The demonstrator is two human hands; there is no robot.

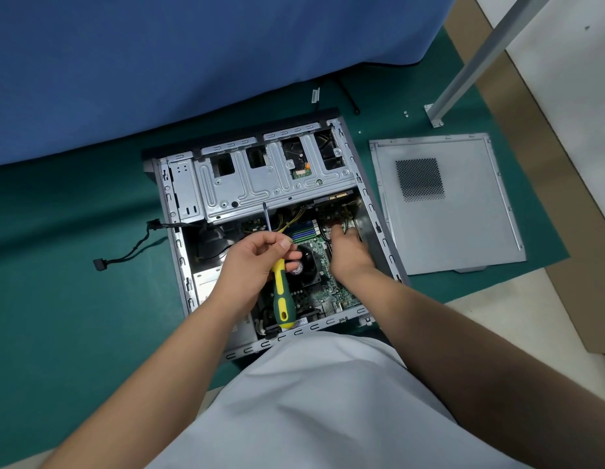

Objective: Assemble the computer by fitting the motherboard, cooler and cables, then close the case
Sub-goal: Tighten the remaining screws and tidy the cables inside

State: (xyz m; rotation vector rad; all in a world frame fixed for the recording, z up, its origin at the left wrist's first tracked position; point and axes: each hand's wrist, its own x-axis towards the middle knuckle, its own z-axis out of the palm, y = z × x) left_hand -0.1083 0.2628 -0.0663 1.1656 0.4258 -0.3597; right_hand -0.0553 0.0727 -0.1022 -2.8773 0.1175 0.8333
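Observation:
An open grey computer case (179, 252) lies on its side on a green mat. The green motherboard (334, 286) sits inside it, with a black cooler fan (306, 265) at its middle. My left hand (252, 262) grips a yellow and green screwdriver (282, 299), shaft pointing up and away. My right hand (350, 252) reaches down into the case's upper right corner, its fingertips among the cables there; what they touch is hidden. Yellow and black cables (287, 221) run under the drive cage (260, 184).
The grey side panel (463, 225) lies flat to the right of the case. A black cable with a connector (125, 255) trails out on the left. A blue cloth (159, 62) hangs behind. A metal leg (470, 66) and small screws (406, 113) lie at the back right.

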